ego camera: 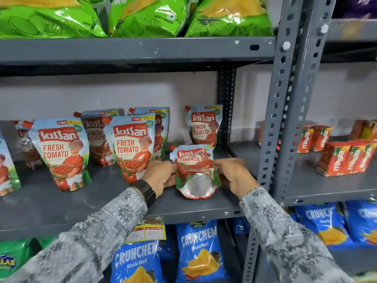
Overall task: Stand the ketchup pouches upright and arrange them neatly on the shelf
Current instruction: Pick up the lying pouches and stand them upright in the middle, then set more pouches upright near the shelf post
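Both our hands reach forward onto the grey metal shelf [61,203]. Our left hand [161,176] and right hand [234,176] clasp the tilted red-and-blue ketchup pouch [194,170] by its sides.

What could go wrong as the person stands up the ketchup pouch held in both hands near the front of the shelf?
1. The tilted pouch, its silver base showing, sits near the shelf edge; released too soon, it might slump or slide off.
2. The left hand is right beside a standing front pouch and could knock it over.
3. The right hand works close to the metal upright and might bump it.
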Available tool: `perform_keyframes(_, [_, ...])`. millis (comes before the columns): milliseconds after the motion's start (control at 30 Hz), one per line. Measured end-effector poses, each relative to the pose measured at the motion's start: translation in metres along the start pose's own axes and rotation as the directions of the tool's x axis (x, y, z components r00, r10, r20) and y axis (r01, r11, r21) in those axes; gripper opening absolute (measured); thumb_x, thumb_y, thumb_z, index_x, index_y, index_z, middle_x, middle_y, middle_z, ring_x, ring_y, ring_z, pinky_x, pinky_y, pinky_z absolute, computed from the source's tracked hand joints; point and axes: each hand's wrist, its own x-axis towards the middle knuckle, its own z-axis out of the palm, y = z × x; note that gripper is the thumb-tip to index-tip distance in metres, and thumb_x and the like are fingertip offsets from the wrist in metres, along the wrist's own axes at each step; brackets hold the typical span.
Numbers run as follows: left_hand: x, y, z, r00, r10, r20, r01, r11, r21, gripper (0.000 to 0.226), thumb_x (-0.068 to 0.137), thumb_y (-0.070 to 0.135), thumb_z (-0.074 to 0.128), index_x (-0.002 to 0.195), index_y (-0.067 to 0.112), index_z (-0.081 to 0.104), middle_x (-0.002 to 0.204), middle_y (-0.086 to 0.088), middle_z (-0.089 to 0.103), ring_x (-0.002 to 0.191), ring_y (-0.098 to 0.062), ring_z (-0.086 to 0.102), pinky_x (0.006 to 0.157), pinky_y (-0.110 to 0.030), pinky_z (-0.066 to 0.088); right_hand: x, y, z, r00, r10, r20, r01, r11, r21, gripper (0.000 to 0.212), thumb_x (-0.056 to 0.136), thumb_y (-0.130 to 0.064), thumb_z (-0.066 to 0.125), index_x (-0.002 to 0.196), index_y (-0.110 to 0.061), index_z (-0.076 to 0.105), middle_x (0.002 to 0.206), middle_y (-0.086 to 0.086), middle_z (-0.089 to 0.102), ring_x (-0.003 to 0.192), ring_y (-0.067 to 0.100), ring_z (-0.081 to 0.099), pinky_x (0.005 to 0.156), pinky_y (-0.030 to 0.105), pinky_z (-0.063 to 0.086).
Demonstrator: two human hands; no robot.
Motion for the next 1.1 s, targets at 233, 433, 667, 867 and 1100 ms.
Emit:
perform_keyframes(233, [0.012,0.043,0.024,0.864,0.495,-0.087,-0.481,0.865,0.144,0.019,0.099,0.009,0.064,0.092,0.018,0.079,0.102,-0.005,0.081,0.099,-0.023,0.077,0.093,-0.046,0.063,0.007,-0.054,0.011,0.877,-0.409,-0.251,0.390,0.912,-0.124,0.030,0.089,-0.008,0.066,0.094,-0.035,0.078,0.064,-0.028,0.074,0.066,0.002,0.076,0.059,0.021,0.060])
perform_keyframes(433, [0.030,-0.001,0.042,0.786,0.616,-0.056,-0.594,0.777,0.208,0.022,0.099,0.008,0.062,0.103,0.016,0.083,0.093,0.007,0.081,0.090,-0.016,0.076,0.088,-0.046,0.065,0.019,-0.023,0.022,0.812,-0.371,-0.450,0.371,0.924,-0.094,0.026,0.090,-0.002,0.064,0.086,-0.026,0.073,0.089,-0.003,0.079,0.086,0.020,0.077,0.075,0.039,0.065])
perform_keyframes(667, [0.040,-0.033,0.048,0.835,0.550,0.001,-0.546,0.828,0.131,0.027,0.101,0.007,0.061,0.097,0.028,0.079,0.090,0.014,0.079,0.083,-0.011,0.073,0.069,-0.019,0.060,0.027,0.016,0.009,0.811,-0.395,-0.430,0.388,0.915,-0.110,0.016,0.095,-0.001,0.065,0.095,-0.015,0.073,0.086,-0.001,0.074,0.075,0.010,0.068,0.068,0.022,0.058])
perform_keyframes(867, [0.042,-0.035,0.046,0.870,0.485,0.092,-0.484,0.874,-0.031,0.024,0.107,0.020,0.054,0.112,0.023,0.077,0.112,0.007,0.081,0.105,-0.009,0.072,0.094,-0.032,0.059,0.032,0.024,0.005,0.857,-0.373,-0.355,0.419,0.906,0.061,0.022,0.103,-0.015,0.053,0.111,-0.015,0.074,0.107,0.004,0.078,0.093,0.015,0.073,0.069,0.017,0.057])
perform_keyframes(1100, [0.034,-0.032,0.058,0.898,0.311,0.312,-0.272,0.948,-0.163,0.041,0.108,0.052,0.033,0.134,0.035,0.060,0.131,0.011,0.070,0.117,0.005,0.065,0.099,-0.020,0.050,0.027,0.023,0.010,0.930,-0.367,-0.010,0.351,0.880,0.322,0.037,0.104,-0.051,0.052,0.118,-0.022,0.070,0.110,-0.001,0.083,0.099,0.016,0.081,0.083,0.036,0.065])
